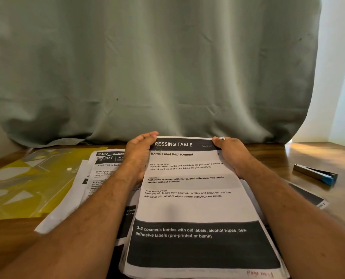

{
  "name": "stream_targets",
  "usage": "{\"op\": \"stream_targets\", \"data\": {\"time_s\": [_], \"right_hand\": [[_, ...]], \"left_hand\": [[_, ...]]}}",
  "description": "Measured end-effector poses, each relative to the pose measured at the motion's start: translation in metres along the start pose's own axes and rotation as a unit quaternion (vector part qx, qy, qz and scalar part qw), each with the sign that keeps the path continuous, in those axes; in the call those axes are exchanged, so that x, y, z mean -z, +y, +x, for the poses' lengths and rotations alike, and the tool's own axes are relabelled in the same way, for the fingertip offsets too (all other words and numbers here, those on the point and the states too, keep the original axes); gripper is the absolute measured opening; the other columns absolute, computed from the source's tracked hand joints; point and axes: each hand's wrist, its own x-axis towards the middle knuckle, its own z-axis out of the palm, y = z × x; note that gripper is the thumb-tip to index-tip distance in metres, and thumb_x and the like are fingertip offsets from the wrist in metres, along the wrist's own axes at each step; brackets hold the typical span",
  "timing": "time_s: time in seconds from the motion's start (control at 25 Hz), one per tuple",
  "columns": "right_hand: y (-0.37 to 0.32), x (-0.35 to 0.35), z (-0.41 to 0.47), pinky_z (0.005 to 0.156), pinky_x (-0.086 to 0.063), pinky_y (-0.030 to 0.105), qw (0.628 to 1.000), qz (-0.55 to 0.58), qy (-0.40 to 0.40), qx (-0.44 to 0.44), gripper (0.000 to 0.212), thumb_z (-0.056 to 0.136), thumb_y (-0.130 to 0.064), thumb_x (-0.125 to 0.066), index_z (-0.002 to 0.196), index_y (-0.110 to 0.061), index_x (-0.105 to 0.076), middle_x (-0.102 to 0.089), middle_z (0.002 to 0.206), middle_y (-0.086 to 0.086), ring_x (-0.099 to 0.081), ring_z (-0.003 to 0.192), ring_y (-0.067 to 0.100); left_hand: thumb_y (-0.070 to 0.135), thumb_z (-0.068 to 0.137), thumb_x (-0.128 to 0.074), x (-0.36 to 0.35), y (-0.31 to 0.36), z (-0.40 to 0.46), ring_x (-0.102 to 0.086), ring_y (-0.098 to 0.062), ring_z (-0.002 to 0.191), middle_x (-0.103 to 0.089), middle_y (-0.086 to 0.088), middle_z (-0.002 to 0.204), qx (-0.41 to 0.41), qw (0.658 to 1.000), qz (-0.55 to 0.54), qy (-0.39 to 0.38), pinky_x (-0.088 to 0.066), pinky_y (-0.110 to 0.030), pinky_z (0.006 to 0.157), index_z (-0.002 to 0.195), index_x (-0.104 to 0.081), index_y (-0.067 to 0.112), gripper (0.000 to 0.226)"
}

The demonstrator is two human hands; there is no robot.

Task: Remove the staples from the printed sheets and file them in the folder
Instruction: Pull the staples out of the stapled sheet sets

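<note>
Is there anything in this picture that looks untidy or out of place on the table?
Only mildly. The loose sheets beside the left hand lie fanned and skewed, partly overlapping the yellow folder. Another sheet sticks out crookedly under the right forearm, near the stapler. Nothing looks torn or spilled.

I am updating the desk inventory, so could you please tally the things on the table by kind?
Paper piles: 2, the held stack in left hand and right hand, and the loose sheets beside it
Yellow folders: 1
Staple tools: 1
Stray sheet at right: 1
Total: 5
</note>
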Motion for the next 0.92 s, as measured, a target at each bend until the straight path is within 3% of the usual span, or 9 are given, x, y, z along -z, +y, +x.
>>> {"op": "stream_targets", "data": {"time_s": [0.16, 0.32, 0.4, 0.48, 0.56, 0.68, 0.8, 0.92], "right_hand": [[-0.002, 0.000, -0.002, 0.046, -0.042, 0.008, 1.000, -0.006, -0.002, 0.008, 0.021, 0.100, -0.023, -0.054, 0.079, -0.023, -0.054, -0.055, 0.077, -0.006, -0.050, 0.064, 0.005], [-0.005, -0.005, -0.001, 0.075, -0.054, 0.039, 1.000, 0.006, 0.008, -0.014, 0.028, 0.099, -0.029, -0.054, 0.075, -0.014, -0.058, -0.064, 0.077, 0.011, -0.062, 0.070, 0.026], [-0.005, -0.006, -0.001, 0.086, -0.054, 0.048, 0.998, 0.047, 0.003, -0.035, 0.037, 0.093, -0.040, -0.053, 0.070, -0.013, -0.065, -0.068, 0.077, 0.012, -0.067, 0.077, 0.031], [-0.005, -0.006, 0.000, 0.082, -0.056, 0.037, 0.995, 0.092, 0.012, -0.027, 0.037, 0.094, -0.041, -0.051, 0.071, -0.016, -0.066, -0.067, 0.079, 0.004, -0.068, 0.079, 0.025], [-0.006, -0.005, -0.003, 0.068, -0.046, 0.021, 0.998, 0.059, 0.036, 0.009, 0.025, 0.104, -0.026, -0.046, 0.085, -0.020, -0.061, -0.058, 0.084, -0.006, -0.056, 0.075, 0.010], [-0.007, 0.000, -0.008, 0.063, -0.041, 0.025, 0.995, -0.045, 0.082, 0.034, 0.029, 0.107, -0.019, -0.035, 0.098, -0.007, -0.060, -0.059, 0.089, 0.005, -0.051, 0.072, 0.019], [-0.008, 0.015, -0.008, 0.061, -0.042, 0.018, 0.996, 0.022, 0.078, 0.026, 0.019, 0.105, -0.019, -0.043, 0.107, -0.012, -0.060, -0.058, 0.100, 0.010, -0.054, 0.078, 0.020], [-0.009, 0.035, -0.011, 0.060, -0.037, 0.025, 0.989, -0.074, 0.118, 0.057, 0.023, 0.101, -0.004, -0.037, 0.097, -0.001, -0.060, -0.065, 0.095, 0.016, -0.055, 0.076, 0.030]], "left_hand": [[0.003, 0.095, -0.064, 0.001, 0.000, -0.001, -0.069, -0.019, 0.068, -0.073, -0.008, 0.080, 0.004, 1.000, 0.006, -0.004, -0.063, -0.033, 0.065, 0.101, -0.072, 0.012, 0.014], [0.005, 0.098, -0.059, 0.001, 0.000, 0.002, -0.070, -0.018, 0.063, -0.073, -0.007, 0.076, 0.015, 1.000, -0.009, 0.016, -0.062, -0.032, 0.060, 0.095, -0.073, 0.012, 0.015], [0.005, 0.098, -0.058, 0.002, 0.001, 0.003, -0.070, -0.017, 0.061, -0.073, -0.006, 0.074, 0.019, 1.000, -0.013, 0.019, -0.061, -0.030, 0.057, 0.094, -0.072, 0.012, 0.016], [0.006, 0.099, -0.058, 0.002, 0.001, 0.003, -0.071, -0.016, 0.062, -0.074, -0.005, 0.074, 0.021, 0.999, -0.011, 0.022, -0.060, -0.030, 0.056, 0.095, -0.072, 0.013, 0.016], [0.007, 0.099, -0.058, 0.001, 0.000, 0.002, -0.071, -0.017, 0.065, -0.074, -0.006, 0.077, 0.017, 0.999, 0.004, 0.026, -0.061, -0.031, 0.059, 0.097, -0.072, 0.013, 0.015], [0.008, 0.100, -0.059, -0.003, -0.002, -0.004, -0.071, -0.017, 0.066, -0.074, -0.008, 0.084, 0.012, 0.999, 0.029, 0.028, -0.061, -0.029, 0.059, 0.105, -0.071, 0.011, 0.014], [0.010, 0.101, -0.057, -0.013, 0.000, -0.014, -0.072, -0.019, 0.065, -0.075, -0.011, 0.083, 0.032, 0.999, 0.013, 0.018, -0.061, -0.030, 0.055, 0.102, -0.070, 0.012, 0.013], [0.009, 0.102, -0.055, -0.023, -0.001, -0.026, -0.073, -0.017, 0.065, -0.076, -0.010, 0.085, 0.045, 0.998, 0.029, -0.012, -0.061, -0.029, 0.056, 0.105, -0.069, 0.010, 0.014]]}}
